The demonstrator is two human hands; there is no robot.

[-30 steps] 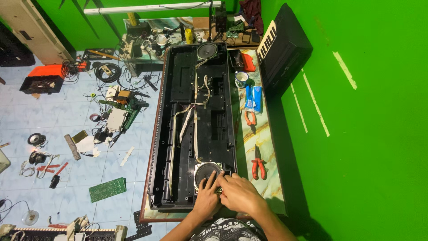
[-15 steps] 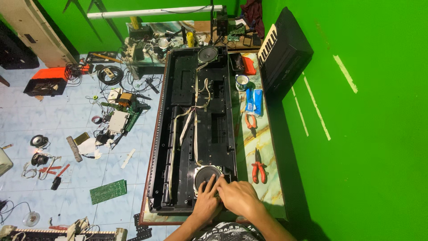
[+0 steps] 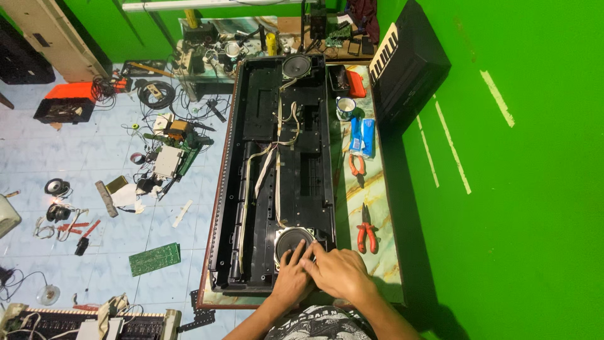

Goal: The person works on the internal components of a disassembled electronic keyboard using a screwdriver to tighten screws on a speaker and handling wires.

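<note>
Down at the near end of the long black keyboard case (image 3: 277, 170), both hands rest on the round speaker (image 3: 290, 242) set into its lower right corner. This speaker has a dark cone ringed by a pale, greyish frame with squared corners, and only its upper left part shows, since the hands cover the rest. The left hand (image 3: 292, 277) lies flat over the cone, its fingers (image 3: 296, 250) spread and pressed on the surface rather than curled round anything. The right hand (image 3: 340, 274) lies just beside it, overlapping it at the knuckles, fingers stretched leftward toward the speaker's rim; whether those fingers pinch some small part cannot be told. The case lies open with its hollow side up on a marbled counter (image 3: 384, 252), and pale flat ribbon cables (image 3: 267, 160) run down its middle from a second speaker (image 3: 296, 65) at the far end. On the counter's bare strip to the right of the case lie red-handled pliers (image 3: 367, 230) near the right hand, smaller orange-handled pliers (image 3: 357, 165) farther up, a blue packet (image 3: 363, 135) and a cup (image 3: 345, 108). A black keyboard section (image 3: 409, 60) leans against the green wall. On the tiled floor to the left lies a green circuit board (image 3: 155, 258) among loose wires and tools.
</note>
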